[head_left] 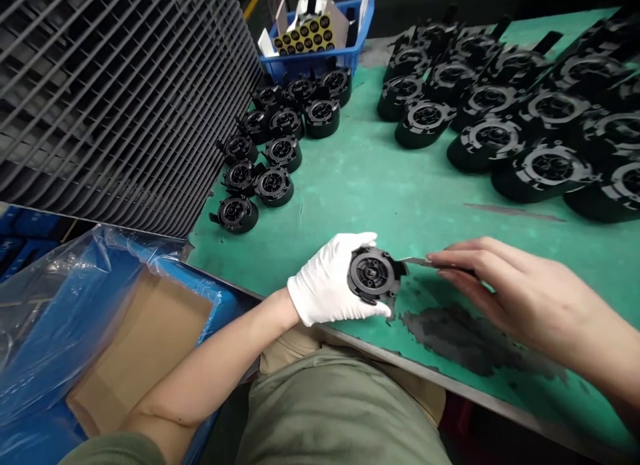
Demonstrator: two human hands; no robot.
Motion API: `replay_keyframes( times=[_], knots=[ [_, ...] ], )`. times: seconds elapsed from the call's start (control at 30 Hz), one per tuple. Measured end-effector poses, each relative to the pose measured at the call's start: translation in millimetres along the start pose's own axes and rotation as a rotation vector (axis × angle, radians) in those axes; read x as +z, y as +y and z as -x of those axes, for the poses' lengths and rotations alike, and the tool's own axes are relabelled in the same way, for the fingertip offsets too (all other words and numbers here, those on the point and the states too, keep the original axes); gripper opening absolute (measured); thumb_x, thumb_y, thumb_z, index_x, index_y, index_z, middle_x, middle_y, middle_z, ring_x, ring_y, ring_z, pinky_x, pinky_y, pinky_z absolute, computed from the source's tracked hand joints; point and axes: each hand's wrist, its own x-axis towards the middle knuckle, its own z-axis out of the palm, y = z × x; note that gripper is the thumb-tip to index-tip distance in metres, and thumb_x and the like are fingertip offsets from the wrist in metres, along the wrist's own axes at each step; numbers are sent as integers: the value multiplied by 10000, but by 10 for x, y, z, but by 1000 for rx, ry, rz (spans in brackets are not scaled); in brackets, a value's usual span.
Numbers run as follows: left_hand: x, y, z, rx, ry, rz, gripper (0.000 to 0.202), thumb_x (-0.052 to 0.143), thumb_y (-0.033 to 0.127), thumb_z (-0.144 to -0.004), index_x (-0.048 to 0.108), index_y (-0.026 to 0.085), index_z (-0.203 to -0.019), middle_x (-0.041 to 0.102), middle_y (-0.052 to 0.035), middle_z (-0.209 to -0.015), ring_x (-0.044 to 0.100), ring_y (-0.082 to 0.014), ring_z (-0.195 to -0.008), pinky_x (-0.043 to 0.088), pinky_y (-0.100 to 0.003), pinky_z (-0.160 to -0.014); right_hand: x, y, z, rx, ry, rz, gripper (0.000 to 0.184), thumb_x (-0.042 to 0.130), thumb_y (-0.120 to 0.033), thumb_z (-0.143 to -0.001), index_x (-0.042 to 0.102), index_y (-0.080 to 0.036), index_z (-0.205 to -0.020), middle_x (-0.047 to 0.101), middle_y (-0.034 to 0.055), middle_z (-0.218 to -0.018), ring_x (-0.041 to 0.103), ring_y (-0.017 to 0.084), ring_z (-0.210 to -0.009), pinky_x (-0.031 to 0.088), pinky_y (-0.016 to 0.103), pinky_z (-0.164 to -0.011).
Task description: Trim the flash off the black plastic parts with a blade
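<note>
Holding a round black plastic housing (373,275) in the L grip (327,279): white-gloved, closed snugly, fingers wrapped round the back & rim, w/ the housing's ribbed face turned up toward the cam. L forearm is bare, comes in from lower left over the box edge, wrist fairly straight. Housing sits lower centre of frame, held just above the near edge of the green bench (400,198), not resting on it as far as can be seen.

R grip (515,295) is bare & narrow, thumb and fingers pinching a thin metal blade (415,261), its handle mostly hidden in the hand. Blade tip touches the housing's right rim. R hand reaches in from the right edge, fingers pointing left, palm down, hovering over a dark smudged patch (460,338) on the bench.

Rows of similar black housings (273,175) stand upper centre, beside a grey metal grille (120,98) at upper left. Bigger rows of black housings (515,118) fill upper right. Blue crate (313,58) at top centre holds cardboard & a yellow sheet (305,35) w/ black dots. Cardboard box w/ blue plastic liner (140,338) at lower left; olive clothing (340,411) at bottom centre.
</note>
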Motion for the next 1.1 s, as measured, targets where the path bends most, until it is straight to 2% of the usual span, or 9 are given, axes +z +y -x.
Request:
replay_keyframes(
  times=[0.1, 0.17, 0.27, 0.33, 0.43, 0.67, 0.8, 1.0, 1.1],
  knots=[
    [-122, 67, -113, 64, -250, 50, 1241, 1033, 579, -1016, 369, 227, -2003, 558, -271, -2033, 590, -519, -1902, 525, -713, -1597, -11, 195, -109, -123, -22, -30, 238, 617, -232, -1320, 750, -292, -1508, 884, 78, -1233, 841, 236, -955, 660, 382, -826],
    [-199, 93, -142, 103, -326, 60, 1183, 889, 397, -1058, 264, 239, -2050, 445, -241, -2116, 509, -489, -1962, 493, -700, -1622, -1, 254, -146, -186, -57, -68, 354, 569, -128, -1299, 759, -317, -1530, 894, 59, -1247, 817, 224, -957, 622, 380, -835],
    [-202, 64, -98, 173, -268, 34, 1190, 786, 253, -1004, 228, 267, -2054, 406, -231, -2132, 474, -497, -1977, 461, -753, -1627, 42, 264, -167, -215, -88, -87, 511, 505, -5, -1247, 769, -324, -1545, 899, 50, -1271, 785, 219, -970, 575, 378, -838],
    [-145, 12, -48, 223, -165, 52, 1200, 801, 236, -956, 260, 272, -2026, 497, -255, -2054, 571, -520, -1899, 519, -782, -1576, 79, 251, -179, -211, -85, -74, 517, 514, 12, -1235, 764, -315, -1548, 893, 53, -1279, 770, 225, -988, 564, 382, -851],
    [-54, -62, -3, 260, -75, 149, 1213, 792, 211, -926, 229, 280, -1998, 670, -236, -1866, 757, -463, -1694, 647, -737, -1463, 128, 217, -191, -212, -77, -77, 489, 535, 11, -1237, 746, -303, -1547, 884, 52, -1270, 757, 225, -991, 564, 373, -847],
    [-15, -94, -6, 289, -58, 177, 1151, 763, 189, -950, 235, 286, -1968, 677, -226, -1853, 753, -433, -1693, 647, -705, -1463, 235, 37, 12, -105, -87, -111, 381, 571, -160, -1276, 784, -309, -1554, 901, 92, -1291, 844, 252, -1015, 668, 390, -882],
    [-54, -54, 0, 220, -76, 115, 1129, 779, 191, -919, 297, 295, -1935, 698, -213, -1816, 771, -437, -1666, 663, -699, -1455, 287, -75, 80, -48, -62, -135, 284, 613, -203, -1275, 790, -277, -1486, 906, 91, -1274, 856, 240, -1012, 682, 381, -874],
    [-74, -28, -1, 209, -79, 92, 1112, 789, 175, -885, 354, 296, -1901, 683, -213, -1810, 760, -456, -1679, 665, -716, -1453, 190, -133, -32, -69, -108, -83, 328, 565, -126, -1280, 789, -252, -1483, 899, 101, -1278, 850, 245, -1073, 668, 384, -979],
    [-65, -31, -3, 201, -84, 107, 1121, 800, 175, -875, 359, 301, -1898, 684, -210, -1809, 760, -464, -1676, 658, -719, -1453, 161, -119, -74, -106, -120, -73, 322, 587, -106, -1268, 781, -235, -1491, 890, 112, -1290, 828, 248, -1064, 636, 381, -957]
  ],
)
